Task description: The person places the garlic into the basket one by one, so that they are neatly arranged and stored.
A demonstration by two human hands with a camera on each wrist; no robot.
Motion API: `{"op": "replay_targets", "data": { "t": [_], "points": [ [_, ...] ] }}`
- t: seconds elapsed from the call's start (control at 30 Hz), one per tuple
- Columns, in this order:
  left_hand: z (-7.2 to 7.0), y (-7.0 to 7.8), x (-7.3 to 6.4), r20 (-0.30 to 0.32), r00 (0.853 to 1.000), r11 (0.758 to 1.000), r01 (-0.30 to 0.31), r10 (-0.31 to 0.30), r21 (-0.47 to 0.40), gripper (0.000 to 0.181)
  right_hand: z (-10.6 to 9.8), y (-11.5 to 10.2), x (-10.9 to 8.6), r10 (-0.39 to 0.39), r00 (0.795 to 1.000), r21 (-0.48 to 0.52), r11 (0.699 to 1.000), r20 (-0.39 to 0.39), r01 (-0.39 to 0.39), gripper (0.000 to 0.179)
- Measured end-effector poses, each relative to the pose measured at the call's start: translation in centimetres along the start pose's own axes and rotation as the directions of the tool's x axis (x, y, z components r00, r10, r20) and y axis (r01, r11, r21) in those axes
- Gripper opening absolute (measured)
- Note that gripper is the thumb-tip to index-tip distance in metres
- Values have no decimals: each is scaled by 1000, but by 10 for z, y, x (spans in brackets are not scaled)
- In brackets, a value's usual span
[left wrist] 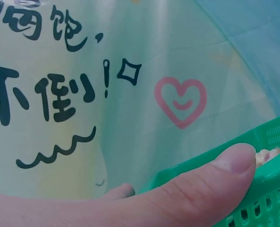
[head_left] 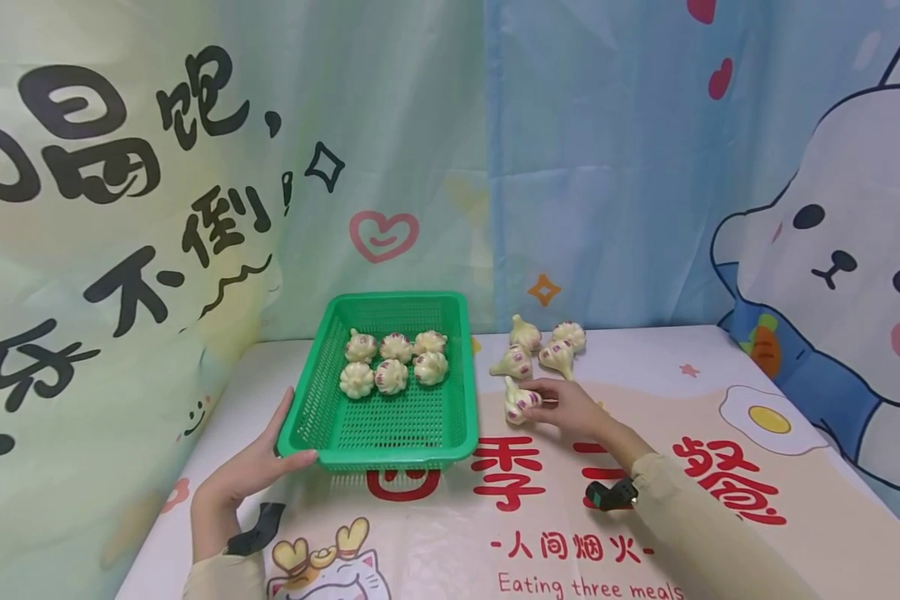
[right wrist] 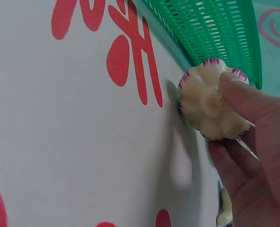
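R of green rectangular plastic basket [head_left: 401, 459], our R hand [head_left: 574, 409] is pinching a round purple-white garlic bulb [head_left: 519, 402]; L hand [head_left: 249, 467] is bracing basket, fingers spread; loose pinch = poss. drop.

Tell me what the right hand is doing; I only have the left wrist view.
Observer: The right hand pinches a garlic bulb, to the right of the green basket in the head view.
Operator: I glimpse garlic past the rim. How many inside?
Observer: Six bulbs, in two rows of three.
Operator: Any others on the table, besides the one in hand?
Observer: Four loose bulbs, clustered just beyond the pinched one.
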State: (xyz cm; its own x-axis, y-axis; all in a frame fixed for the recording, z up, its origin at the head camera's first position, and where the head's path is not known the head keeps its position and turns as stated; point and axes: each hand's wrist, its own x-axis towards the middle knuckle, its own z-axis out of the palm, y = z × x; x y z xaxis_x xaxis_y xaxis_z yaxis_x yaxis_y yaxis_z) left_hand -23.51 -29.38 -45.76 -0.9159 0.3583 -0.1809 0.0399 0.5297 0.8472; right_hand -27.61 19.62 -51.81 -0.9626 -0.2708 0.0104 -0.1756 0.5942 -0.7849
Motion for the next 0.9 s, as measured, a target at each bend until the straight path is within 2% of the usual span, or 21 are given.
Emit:
{"op": "replay_targets", "data": {
  "t": [0.23,0.5,0.9],
  "points": [
    [1,1,1,-1,1000,1000,-22,22,-1,105,0,-2,-4,26,998,-11,1000,-54,-26,53],
    [2,-1,2,-5,1000,1000,-18,18,14,107,3,-4,-7,94,992,-17,995,-87,-96,55],
    [0,-2,0,-10,1000,1000,-16,16,5,107,4,-9,-7,89,989,-5,996,-117,-91,58]
  ]
}}
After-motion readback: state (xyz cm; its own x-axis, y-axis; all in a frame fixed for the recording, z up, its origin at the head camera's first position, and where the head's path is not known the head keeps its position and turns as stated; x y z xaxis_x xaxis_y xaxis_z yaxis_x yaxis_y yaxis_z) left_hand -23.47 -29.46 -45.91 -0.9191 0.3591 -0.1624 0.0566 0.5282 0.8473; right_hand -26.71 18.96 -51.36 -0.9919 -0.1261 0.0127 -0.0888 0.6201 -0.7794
